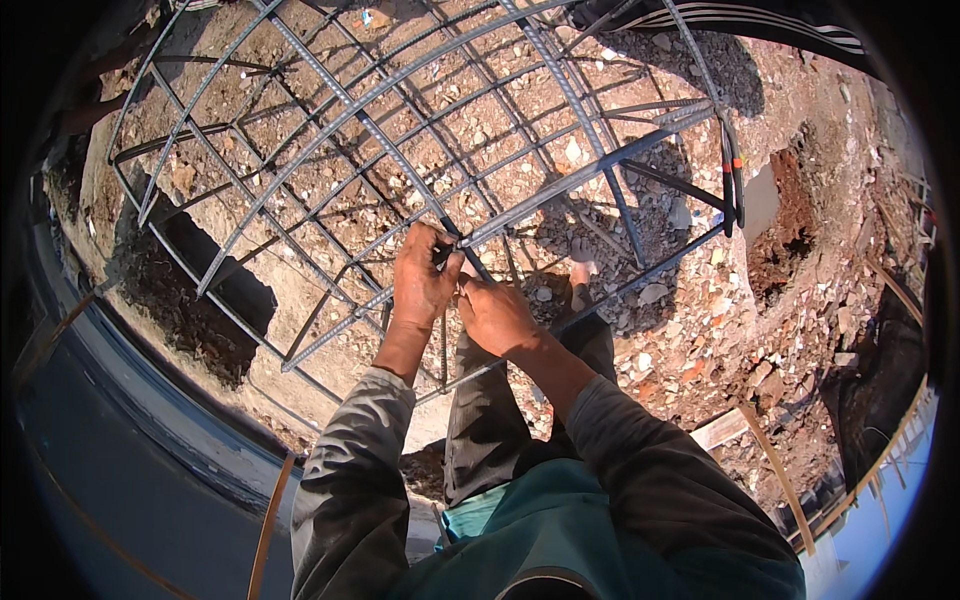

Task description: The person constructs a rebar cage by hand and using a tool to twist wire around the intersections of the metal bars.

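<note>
A cage of ribbed steel rebar [365, 118] spans the ground in front of me, its bars crossing in a grid. At a bar crossing on its near side, my left hand [420, 282] is closed, thumb and fingers curled at the joint. Right beside it, my right hand [497, 315] is closed too, its fingertips meeting the left thumb. Whatever lies between the fingers is too small and hidden to make out. Hand pincers [733, 180] with black handles and orange bands hang at the cage's right corner, apart from both hands.
Stony, rubble-strewn soil [690, 330] lies under the cage. Dark pits open at the left [215, 310] and right [785, 220]. A striped black trouser leg [770, 22] of another person shows at the top right. Wooden stakes [778, 470] stand at the lower right.
</note>
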Motion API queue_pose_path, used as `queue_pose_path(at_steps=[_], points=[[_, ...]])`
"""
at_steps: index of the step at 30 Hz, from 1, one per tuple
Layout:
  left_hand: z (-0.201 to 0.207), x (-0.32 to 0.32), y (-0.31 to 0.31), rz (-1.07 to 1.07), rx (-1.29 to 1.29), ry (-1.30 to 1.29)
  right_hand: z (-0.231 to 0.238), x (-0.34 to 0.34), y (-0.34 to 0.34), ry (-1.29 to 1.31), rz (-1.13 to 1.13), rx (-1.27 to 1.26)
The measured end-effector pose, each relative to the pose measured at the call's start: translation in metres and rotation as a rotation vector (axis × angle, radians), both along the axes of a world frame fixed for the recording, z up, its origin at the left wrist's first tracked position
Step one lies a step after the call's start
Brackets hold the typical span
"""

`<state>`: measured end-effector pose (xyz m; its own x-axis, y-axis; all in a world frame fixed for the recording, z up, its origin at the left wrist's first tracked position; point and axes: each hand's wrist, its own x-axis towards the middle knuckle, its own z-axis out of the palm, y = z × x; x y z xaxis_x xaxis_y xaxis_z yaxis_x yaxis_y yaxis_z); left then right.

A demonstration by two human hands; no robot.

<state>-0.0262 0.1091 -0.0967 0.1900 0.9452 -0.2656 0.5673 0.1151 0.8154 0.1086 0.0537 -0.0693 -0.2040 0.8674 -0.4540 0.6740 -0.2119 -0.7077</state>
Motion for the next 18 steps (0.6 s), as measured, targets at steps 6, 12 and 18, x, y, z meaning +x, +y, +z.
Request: queue_pose_path(at_steps=[6,12,18], points=[[-0.011,-0.004,-0.003,-0.158,0.132,0.133,-0.069,0.049,0.007,0.674,-0.572,-0.380],[-0.007,0.005,-0.003,-0.180,0.241,0.149,-0.149,0.025,0.010,1.254,-0.415,-0.975],[-0.017,0.009,-0.008,-0.107,0.281,0.183,-0.188,0.028,-0.011,1.239,-0.640,-0.833]])
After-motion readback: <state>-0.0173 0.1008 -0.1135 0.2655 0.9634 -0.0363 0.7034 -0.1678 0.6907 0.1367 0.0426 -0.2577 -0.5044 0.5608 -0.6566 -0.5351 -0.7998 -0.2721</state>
